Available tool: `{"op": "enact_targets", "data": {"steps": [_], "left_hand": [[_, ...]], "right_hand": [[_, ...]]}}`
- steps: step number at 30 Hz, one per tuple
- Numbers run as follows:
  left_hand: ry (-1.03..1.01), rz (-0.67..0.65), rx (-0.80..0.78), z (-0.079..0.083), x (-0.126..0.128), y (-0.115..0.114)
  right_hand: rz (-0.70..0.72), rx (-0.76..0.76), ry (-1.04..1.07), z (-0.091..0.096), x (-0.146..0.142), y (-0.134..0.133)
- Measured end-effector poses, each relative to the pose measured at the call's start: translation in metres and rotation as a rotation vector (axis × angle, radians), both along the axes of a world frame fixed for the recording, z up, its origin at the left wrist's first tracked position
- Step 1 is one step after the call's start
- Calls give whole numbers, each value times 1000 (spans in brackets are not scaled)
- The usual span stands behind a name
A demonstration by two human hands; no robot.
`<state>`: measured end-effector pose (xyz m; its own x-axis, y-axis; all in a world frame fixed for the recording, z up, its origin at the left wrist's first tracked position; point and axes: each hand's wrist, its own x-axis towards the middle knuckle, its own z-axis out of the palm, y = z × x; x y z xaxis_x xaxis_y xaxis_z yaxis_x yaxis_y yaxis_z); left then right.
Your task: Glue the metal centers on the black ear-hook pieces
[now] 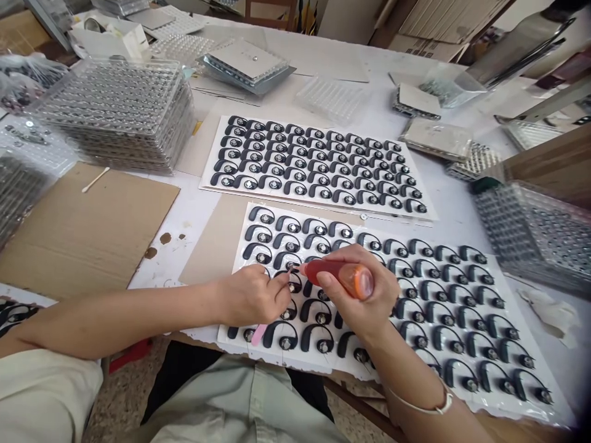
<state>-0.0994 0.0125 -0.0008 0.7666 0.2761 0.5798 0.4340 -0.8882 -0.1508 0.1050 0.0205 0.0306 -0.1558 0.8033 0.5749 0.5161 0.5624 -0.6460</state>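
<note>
Right at the centre of the action, an orange-red squeeze bottle (344, 278) is gripped in the right hand (362, 304), the fingers closed round its body and its tapered tip held just above the ear-hook earphones (295, 283). The left hand (249, 296) is held close beside that tip, its fingertips (282, 296) pinched together over one earphone; whether anything is held between them cannot be told. The earphones are laid out in rows on a white sheet (530, 394), and a good part of its near-left corner is blocked by both hands and forearms. A pink strip (258, 335) is seen poking out just below the left hand, and a thin bangle (427, 403) is worn on the right wrist. Further along the worktop (198, 212), a second sheet (415, 208) of earphones is laid beyond the first, towards the far edge. Stacked clear trays (115, 117) are piled at the far left corner, with more blurred trays (535, 234) at the right edge, partly behind a wooden board (549, 166). A cardboard sheet (83, 234) is spread along the left edge, with a cotton swab (96, 179) lying on it, and crumpled tissue (549, 314) is left by the right edge.
</note>
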Motion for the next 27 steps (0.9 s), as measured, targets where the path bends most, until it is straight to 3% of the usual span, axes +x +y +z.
{"op": "enact_targets", "data": {"steps": [27], "left_hand": [[-29,9,17,-1,1,0]], "right_hand": [[-2,28,-30,-1,-3,-1]]}}
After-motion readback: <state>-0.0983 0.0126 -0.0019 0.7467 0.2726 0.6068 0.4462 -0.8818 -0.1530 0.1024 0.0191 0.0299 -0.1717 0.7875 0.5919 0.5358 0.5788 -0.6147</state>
